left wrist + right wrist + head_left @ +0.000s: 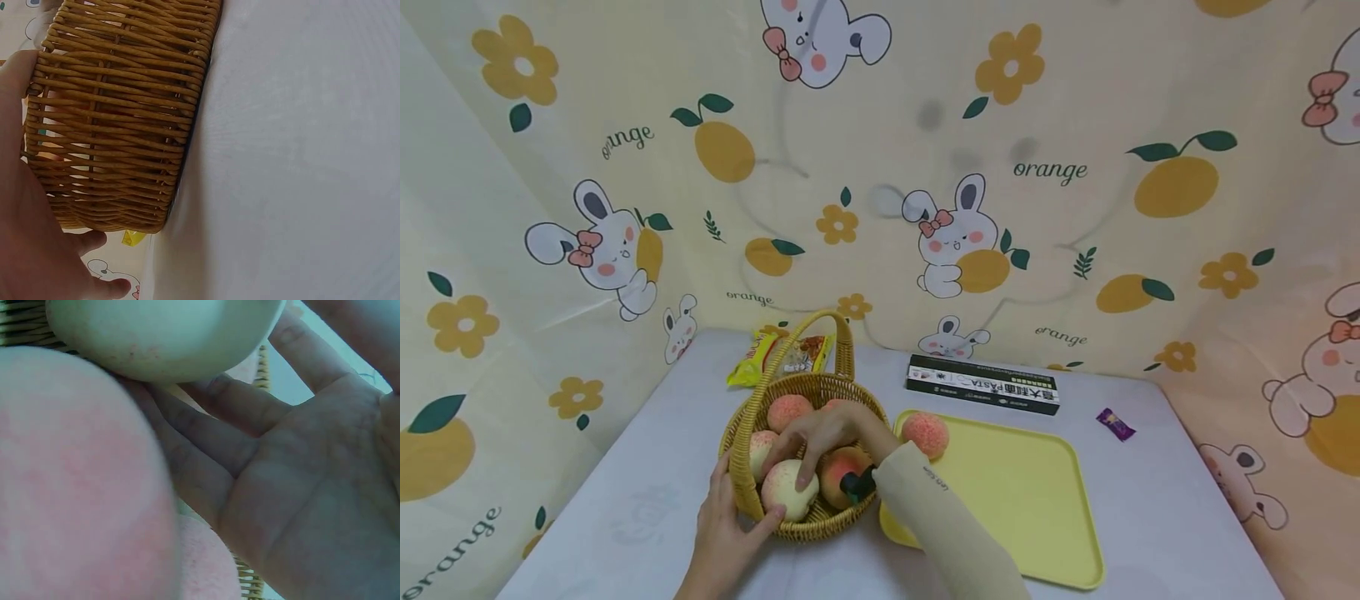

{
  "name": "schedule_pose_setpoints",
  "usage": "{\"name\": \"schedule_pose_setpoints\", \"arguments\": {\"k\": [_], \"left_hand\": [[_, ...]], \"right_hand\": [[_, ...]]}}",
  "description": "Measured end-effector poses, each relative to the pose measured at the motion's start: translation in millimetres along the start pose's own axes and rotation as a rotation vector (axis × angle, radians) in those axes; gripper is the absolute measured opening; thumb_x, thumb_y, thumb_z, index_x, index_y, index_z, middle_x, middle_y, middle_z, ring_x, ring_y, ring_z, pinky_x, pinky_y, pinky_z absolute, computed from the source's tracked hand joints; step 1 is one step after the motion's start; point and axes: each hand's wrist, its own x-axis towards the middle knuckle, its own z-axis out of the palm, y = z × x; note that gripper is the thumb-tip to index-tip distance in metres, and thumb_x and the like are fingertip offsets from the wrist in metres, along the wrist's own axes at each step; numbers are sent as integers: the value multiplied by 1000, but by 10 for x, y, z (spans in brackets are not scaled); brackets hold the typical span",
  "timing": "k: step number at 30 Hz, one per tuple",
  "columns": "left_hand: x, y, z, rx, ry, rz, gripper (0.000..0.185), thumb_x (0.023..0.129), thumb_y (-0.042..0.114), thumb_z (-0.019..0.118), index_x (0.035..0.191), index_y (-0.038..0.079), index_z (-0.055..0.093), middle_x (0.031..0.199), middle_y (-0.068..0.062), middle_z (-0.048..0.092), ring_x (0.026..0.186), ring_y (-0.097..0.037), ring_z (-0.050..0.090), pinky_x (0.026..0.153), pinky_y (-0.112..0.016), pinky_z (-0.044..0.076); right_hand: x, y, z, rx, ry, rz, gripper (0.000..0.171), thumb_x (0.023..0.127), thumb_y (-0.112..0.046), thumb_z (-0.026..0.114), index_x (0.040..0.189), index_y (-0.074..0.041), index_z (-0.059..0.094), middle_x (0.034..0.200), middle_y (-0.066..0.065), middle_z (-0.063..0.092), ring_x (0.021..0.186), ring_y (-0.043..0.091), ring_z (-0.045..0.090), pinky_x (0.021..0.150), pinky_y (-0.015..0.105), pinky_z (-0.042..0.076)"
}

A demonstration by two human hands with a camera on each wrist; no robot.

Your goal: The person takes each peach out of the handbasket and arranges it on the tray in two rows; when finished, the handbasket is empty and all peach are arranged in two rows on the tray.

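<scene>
A wicker basket (pixel 820 529) with a tall handle holds several peaches. My right hand (pixel 827 429) reaches down into it and grips a pale peach (pixel 790 500) at the front, thumb on top. In the right wrist view, the fingers curl around that pale peach (pixel 162 344), close to a pinker peach (pixel 75 481). My left hand (pixel 722 525) holds the basket's left side, its thumb at the front rim. The left wrist view shows that hand (pixel 31 212) against the woven wall (pixel 125 119). A redder peach (pixel 842 471) lies partly hidden under my right wrist.
Right of the basket lies a yellow tray (pixel 1015 500) with a pink peach (pixel 927 435) at its upper left corner. Behind stand a black pasta box (pixel 982 385) and a yellow snack packet (pixel 752 358). A small purple wrapped sweet (pixel 1115 423) lies at the right.
</scene>
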Motion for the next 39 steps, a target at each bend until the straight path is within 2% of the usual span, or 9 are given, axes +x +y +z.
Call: {"name": "schedule_pose_setpoints", "arguments": {"k": [4,7,11,16,24,31,39], "left_hand": [[4,3,3,1,4,6,72,88,42,75,141,10,40,163,-12,11,140,-45,29,93,-77,27],[2,5,2,4,3,5,74,88,43,75,143,10,39,163,-12,11,141,-45,29,93,-76,28],[0,11,-3,7,5,2,74,88,43,75,144,11,38,163,-12,11,141,-45,28,93,-76,28],[0,18,-11,5,6,3,73,87,38,77,143,10,39,163,-12,12,141,-46,28,94,-76,26],[6,51,-24,4,-20,-28,79,88,41,76,146,8,35,163,-12,8,142,-48,24,99,-74,23],[2,52,-24,3,-12,-26,78,88,40,76,146,7,35,163,-13,9,140,-48,26,99,-73,23],[4,18,-13,11,8,-4,80,86,38,77,147,7,34,162,-14,12,139,-48,29,98,-73,25]], "right_hand": [[-53,-11,-31,30,34,-16,54,86,7,73,137,-2,58,127,-5,62,114,7,58,97,26,48],[-86,4,-62,-17,75,-46,55,86,4,75,138,-4,58,125,-7,61,112,8,58,95,25,49],[-145,28,-105,-85,121,-116,57,86,0,75,139,-3,56,128,-4,61,112,7,58,97,26,48],[-254,52,-139,-105,209,-176,59,85,-3,77,140,-4,56,128,-4,63,113,6,59,98,33,49],[-440,92,-139,-52,312,-241,61,87,-1,75,143,-3,52,135,0,59,115,11,59,95,34,52],[-644,117,-150,-73,389,-252,61,87,-6,75,143,-9,53,140,-1,55,121,13,56,103,40,46],[-907,151,-110,-35,443,-296,60,87,-2,74,142,-10,53,135,2,57,112,21,61,93,41,53]]}}
